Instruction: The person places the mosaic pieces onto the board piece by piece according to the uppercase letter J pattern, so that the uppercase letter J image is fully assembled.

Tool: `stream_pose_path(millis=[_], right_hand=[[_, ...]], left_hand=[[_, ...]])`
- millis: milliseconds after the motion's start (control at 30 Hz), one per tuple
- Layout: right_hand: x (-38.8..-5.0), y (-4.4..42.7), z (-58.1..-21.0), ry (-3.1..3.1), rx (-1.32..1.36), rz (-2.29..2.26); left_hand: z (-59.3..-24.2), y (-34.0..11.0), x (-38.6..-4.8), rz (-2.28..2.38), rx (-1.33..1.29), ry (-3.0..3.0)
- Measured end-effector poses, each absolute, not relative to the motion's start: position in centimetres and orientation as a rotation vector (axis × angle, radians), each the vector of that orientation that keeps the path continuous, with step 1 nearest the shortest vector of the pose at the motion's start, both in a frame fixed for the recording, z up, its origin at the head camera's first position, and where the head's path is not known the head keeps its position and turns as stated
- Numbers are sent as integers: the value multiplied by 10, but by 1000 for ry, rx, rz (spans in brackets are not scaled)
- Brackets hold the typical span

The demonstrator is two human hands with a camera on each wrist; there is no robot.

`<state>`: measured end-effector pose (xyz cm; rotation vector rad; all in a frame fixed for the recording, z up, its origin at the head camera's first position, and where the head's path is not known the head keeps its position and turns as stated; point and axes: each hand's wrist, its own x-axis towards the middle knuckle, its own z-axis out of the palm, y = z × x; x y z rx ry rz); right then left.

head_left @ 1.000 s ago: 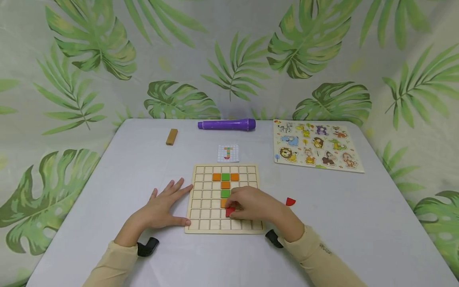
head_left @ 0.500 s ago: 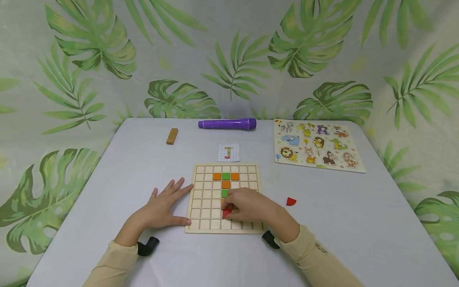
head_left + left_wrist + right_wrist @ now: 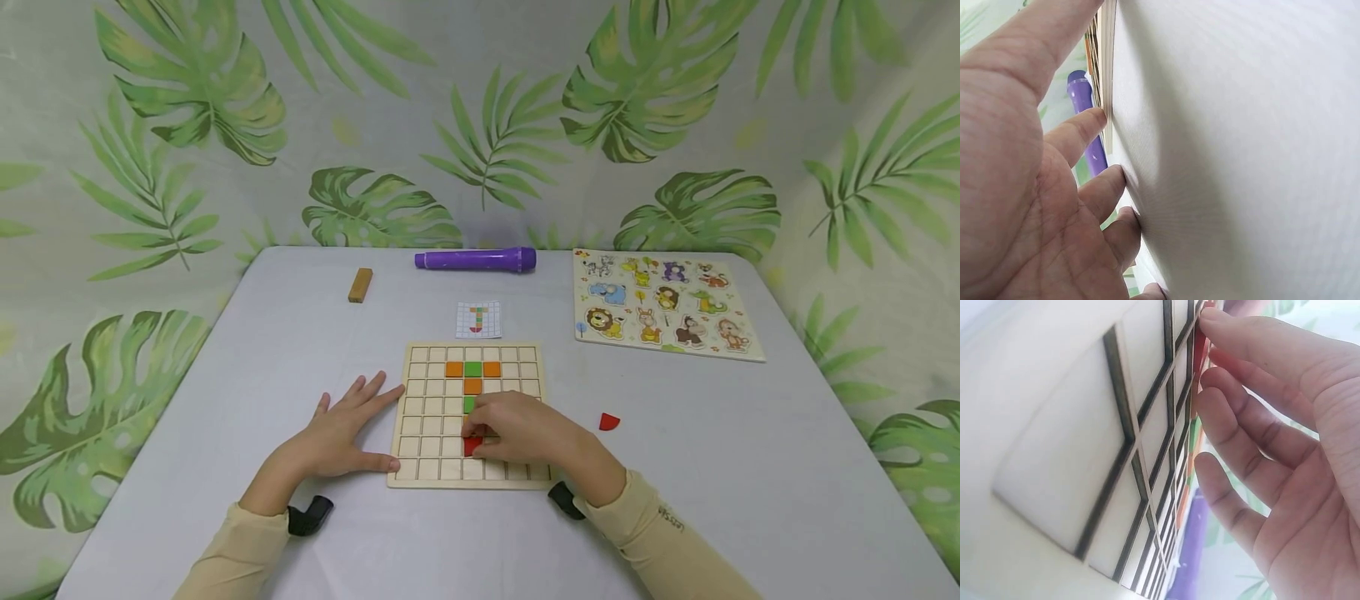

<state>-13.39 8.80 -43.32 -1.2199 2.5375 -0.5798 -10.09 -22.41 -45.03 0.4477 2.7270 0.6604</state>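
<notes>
In the head view, a wooden grid board (image 3: 430,426) lies on the table with orange and green square tiles set in its cells. Thumb and fingers of my right hand (image 3: 521,427) pinch a red square tile (image 3: 470,447) at the cell below the column of tiles. The right wrist view has the thumb on this red tile (image 3: 1200,339), its far side hidden. With fingers spread, my left hand (image 3: 337,437) rests on the table, its thumb and index fingertip touching the board's left edge. A red quarter-circle tile (image 3: 609,422) lies right of the board.
Behind the board lies a small pattern card (image 3: 477,320) showing a J-like figure. Farther back are a purple microphone (image 3: 475,260) and a wooden block (image 3: 360,285). An animal puzzle board (image 3: 667,308) lies at the back right.
My right hand has moved slightly left with the red square tile, which now sits in line with the column. The left hand has stayed in place.
</notes>
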Motion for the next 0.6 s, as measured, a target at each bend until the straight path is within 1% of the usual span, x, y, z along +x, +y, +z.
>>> stream_pose_path(millis=[600], right_hand=[[-137,88,-433,2539,-1245,-581]], left_hand=[[-451,-225,-102,675,440,2722]])
